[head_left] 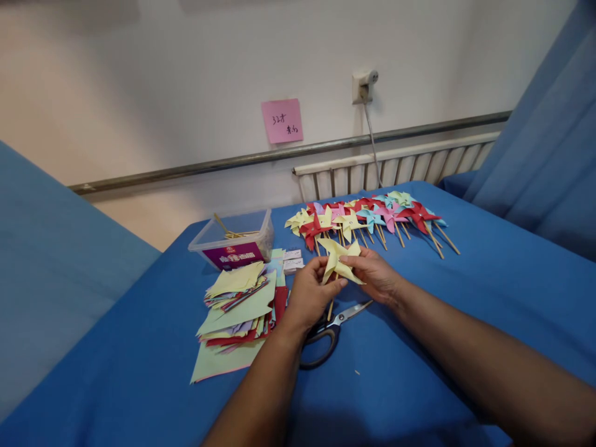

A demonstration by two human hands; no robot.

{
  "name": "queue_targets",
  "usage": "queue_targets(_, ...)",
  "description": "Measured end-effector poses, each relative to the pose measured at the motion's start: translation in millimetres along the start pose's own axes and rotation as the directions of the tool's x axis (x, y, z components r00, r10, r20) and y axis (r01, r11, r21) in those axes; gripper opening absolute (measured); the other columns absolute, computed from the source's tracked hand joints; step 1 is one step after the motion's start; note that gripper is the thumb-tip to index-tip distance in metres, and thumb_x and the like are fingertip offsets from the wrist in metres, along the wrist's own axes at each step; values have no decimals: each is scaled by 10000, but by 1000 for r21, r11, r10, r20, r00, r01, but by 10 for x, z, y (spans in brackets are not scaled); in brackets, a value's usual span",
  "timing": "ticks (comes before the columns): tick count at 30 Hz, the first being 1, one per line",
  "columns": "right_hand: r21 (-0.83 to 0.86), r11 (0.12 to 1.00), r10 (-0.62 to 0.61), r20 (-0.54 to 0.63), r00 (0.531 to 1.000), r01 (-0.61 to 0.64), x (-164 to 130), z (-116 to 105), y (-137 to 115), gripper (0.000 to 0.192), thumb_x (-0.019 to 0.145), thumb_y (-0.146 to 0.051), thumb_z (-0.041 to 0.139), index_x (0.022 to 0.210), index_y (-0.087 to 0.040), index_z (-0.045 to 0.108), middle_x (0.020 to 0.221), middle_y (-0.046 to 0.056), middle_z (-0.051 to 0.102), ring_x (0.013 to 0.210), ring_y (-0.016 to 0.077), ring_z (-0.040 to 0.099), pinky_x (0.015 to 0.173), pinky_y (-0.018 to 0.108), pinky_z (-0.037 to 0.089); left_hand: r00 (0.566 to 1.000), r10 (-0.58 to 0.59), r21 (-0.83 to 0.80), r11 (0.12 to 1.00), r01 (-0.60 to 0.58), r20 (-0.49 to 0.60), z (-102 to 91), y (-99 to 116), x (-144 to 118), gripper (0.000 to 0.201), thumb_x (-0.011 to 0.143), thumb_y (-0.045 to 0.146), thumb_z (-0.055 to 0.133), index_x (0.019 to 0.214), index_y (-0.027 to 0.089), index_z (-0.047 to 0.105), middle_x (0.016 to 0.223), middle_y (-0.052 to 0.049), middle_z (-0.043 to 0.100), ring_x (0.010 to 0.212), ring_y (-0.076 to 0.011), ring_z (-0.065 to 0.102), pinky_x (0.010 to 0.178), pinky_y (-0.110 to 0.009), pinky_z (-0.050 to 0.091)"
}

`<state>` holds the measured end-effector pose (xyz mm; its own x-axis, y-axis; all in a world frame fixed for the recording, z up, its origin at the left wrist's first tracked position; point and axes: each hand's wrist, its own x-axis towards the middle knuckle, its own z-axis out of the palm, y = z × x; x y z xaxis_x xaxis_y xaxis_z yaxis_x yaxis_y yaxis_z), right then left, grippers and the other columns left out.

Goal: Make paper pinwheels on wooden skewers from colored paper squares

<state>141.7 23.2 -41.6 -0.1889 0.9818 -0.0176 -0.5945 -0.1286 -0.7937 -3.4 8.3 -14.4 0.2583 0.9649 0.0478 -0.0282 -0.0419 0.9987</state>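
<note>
Yellow pinwheel [341,261] held above scissors [326,332], face up, stick pointing down toward person. Left hand [310,295], right hand [375,273]: fingers pinch paper blades.

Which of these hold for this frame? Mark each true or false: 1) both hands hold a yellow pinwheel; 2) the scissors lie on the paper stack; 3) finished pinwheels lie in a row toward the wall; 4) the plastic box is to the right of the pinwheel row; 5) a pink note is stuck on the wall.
1) True: the left hand and right hand both grip the yellow pinwheel.
2) False: the scissors lie on the blue cloth beneath the hands, beside the paper stack.
3) True: the finished pinwheels lie in a row.
4) False: the plastic box sits to their left.
5) True: the pink note is there.
</note>
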Motion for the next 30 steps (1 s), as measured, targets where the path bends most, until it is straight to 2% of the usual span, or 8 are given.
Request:
queue_targets(5,33,998,46,-12,999,-46,7,-9,-3,258,638,-194,777,869,-151,669,823,44,729,738,183,678,745,310,521,999,26,46,999,-25,-20,7,-32,10,413,596,154,759,979,162,606,895,-39,704,791,-173,636,742,-286,474)
queue_targets(12,39,999,14,49,999,-16,32,-48,57,283,671,-193,764,939,-156,683,948,60,727,827,179,672,784,291,499,999,24,24,999,-24,-22,-15,-33,25,383,595,250,797,923,157,621,850,-25,705,761,-162,629,714,-268,464)
queue_targets(19,27,999,29,-1,1000,-29,17,-25,55,287,647,-208,780,911,-159,680,916,50,725,784,163,661,723,273,490,996,75,73,995,-71,-46,-28,-90,40,336,624,274,786,901,154,637,826,-29,700,735,-158,625,677,-256,455)
queue_targets(24,15,1000,19,-18,1000,-18,13,1,44,245,620,-192,792,832,-157,676,819,21,721,710,136,649,698,259,485,992,84,57,995,-79,-89,0,-100,33,310,635,295,781,870,159,631,794,-15,697,697,-144,617,656,-243,448)
queue_targets(30,23,999,46,10,999,-47,5,-18,24,302,643,-196,778,928,-162,684,945,50,724,797,153,657,724,262,486,995,54,54,997,-50,-82,3,-23,10,335,620,328,787,863,155,635,789,-12,695,692,-141,611,651,-243,441)
